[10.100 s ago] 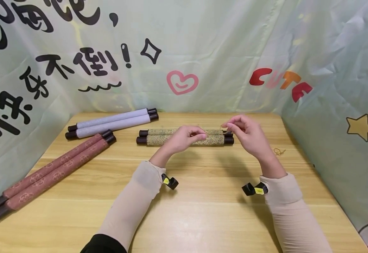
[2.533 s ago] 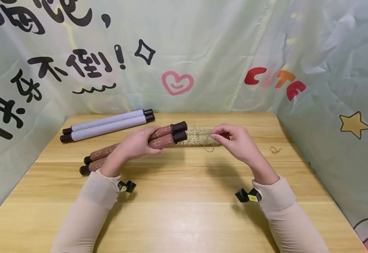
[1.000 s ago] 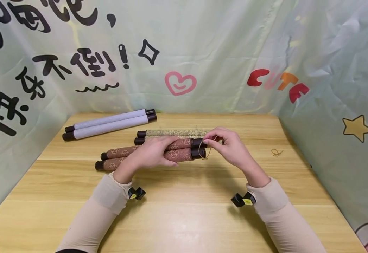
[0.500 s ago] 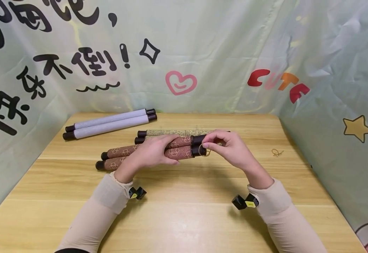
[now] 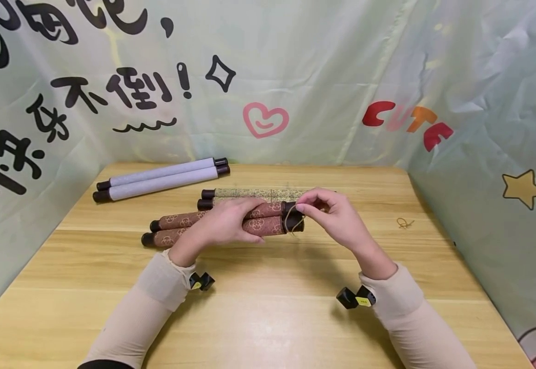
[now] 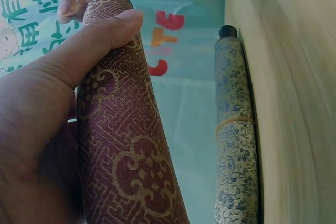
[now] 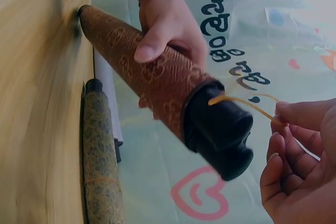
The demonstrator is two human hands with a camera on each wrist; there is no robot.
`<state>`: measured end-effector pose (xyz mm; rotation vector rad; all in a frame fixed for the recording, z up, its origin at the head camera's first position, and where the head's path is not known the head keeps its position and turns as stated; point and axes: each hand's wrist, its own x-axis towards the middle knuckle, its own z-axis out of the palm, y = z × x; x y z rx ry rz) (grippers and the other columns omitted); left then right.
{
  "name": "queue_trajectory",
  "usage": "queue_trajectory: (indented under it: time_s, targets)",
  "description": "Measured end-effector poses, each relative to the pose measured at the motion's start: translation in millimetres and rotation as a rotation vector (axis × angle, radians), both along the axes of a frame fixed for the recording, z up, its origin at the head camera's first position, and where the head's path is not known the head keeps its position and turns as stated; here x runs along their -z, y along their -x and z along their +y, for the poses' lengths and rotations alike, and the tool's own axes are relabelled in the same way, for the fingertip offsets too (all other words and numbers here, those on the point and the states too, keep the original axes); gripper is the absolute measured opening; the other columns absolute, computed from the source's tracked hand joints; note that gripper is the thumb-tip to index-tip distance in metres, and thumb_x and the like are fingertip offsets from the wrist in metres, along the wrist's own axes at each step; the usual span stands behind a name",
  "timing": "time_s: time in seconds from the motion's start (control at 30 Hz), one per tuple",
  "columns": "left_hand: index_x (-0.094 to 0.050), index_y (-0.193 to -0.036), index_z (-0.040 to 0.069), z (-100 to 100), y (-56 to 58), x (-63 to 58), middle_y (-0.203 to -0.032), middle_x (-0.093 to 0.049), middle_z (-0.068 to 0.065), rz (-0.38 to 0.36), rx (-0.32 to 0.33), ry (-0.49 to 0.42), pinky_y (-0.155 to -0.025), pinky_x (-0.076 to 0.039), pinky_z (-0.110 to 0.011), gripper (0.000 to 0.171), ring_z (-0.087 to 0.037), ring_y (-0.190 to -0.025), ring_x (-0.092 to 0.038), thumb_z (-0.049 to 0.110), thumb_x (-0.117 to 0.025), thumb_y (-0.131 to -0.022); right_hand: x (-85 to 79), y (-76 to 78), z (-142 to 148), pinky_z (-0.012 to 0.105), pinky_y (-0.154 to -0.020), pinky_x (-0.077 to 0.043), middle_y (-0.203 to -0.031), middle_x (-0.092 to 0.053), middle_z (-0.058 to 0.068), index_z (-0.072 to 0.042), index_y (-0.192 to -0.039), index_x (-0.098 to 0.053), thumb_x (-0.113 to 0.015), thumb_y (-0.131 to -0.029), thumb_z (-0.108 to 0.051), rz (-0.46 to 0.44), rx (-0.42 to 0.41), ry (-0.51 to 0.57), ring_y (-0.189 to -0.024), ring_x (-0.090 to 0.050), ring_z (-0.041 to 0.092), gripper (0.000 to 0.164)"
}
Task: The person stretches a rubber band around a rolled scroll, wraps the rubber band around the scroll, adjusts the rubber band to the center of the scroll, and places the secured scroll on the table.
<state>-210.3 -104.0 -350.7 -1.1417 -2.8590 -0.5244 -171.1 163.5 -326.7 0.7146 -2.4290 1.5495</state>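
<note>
My left hand (image 5: 219, 223) grips a reddish-brown patterned scroll (image 5: 263, 225), rolled from both ends into two parallel rolls with black end knobs. Its right end is raised in the right wrist view, while the far end sits low by the table. Between thumb and finger, my right hand (image 5: 330, 210) pinches a thin yellow rubber band (image 7: 247, 104). The band loops over the black knobs (image 7: 218, 124) at the scroll's right end. Just behind lies a green-gold patterned scroll (image 5: 249, 193), partly hidden by the hands; a band (image 6: 234, 122) circles it in the left wrist view.
A pale lavender double-rolled scroll (image 5: 162, 185) rests at the back left of the wooden table (image 5: 268, 318). Another thin band (image 5: 404, 223) lies tangled at the right. Printed fabric (image 5: 314, 102) hangs around the back and sides.
The reddish-brown scroll, on the table at left ten seconds ago, was picked up by my left hand and carried right. My right hand has brought the rubber band onto its black knobs.
</note>
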Motion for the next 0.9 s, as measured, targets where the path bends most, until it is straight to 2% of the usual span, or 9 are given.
queue_trajectory:
  time_s: [0.3, 0.5, 0.63, 0.9]
  targets:
    - [-0.044, -0.146, 0.008, -1.8, 0.5, -3.6, -0.143, -0.05, -0.015, -0.008, -0.038, -0.006, -0.108, -0.037, -0.049, 0.092, -0.033, -0.129, -0.049, 0.051, -0.081, -0.074, -4.6, 2.1, 7.8, 0.023, -0.055, -0.042, -0.085, -0.066, 0.007, -0.005, -0.096, -0.071, -0.07, -0.091, -0.009, -0.002, 0.004, 0.039, -0.065, -0.052, 0.015, 0.006]
    - [-0.043, -0.147, 0.008, -2.1, 0.5, -3.2, -0.143, -0.049, -0.015, -0.009, -0.044, -0.006, -0.108, -0.036, -0.05, 0.093, -0.033, -0.129, -0.049, 0.052, -0.081, -0.074, -7.9, -0.3, 9.7, 0.023, -0.055, -0.042, -0.082, -0.067, 0.01, -0.006, -0.096, -0.072, -0.069, -0.092, -0.012, 0.007, 0.039, -0.002, -0.065, -0.054, 0.015, 0.007]
    - [-0.042, -0.148, 0.009, -2.8, 0.4, -4.2, -0.144, -0.048, -0.015, -0.002, -0.061, 0.009, -0.108, -0.036, -0.053, 0.093, -0.034, -0.129, -0.048, 0.053, -0.08, -0.074, -11.1, -3.6, 9.5, 0.023, -0.052, -0.039, -0.077, -0.064, 0.007, -0.008, -0.095, -0.072, -0.07, -0.092, -0.015, 0.026, 0.071, -0.043, -0.062, -0.05, 0.013, 0.008]
    - [-0.044, -0.146, 0.007, -3.5, 0.7, -3.4, -0.142, -0.05, -0.015, 0.016, -0.025, -0.01, -0.106, -0.038, -0.051, 0.092, -0.033, -0.128, -0.05, 0.049, -0.082, -0.074, -7.5, -0.6, 9.0, 0.024, -0.051, -0.038, -0.073, -0.063, 0.004, -0.011, -0.094, -0.074, -0.069, -0.093, -0.02, 0.041, 0.127, -0.086, -0.059, -0.048, 0.015, 0.01]
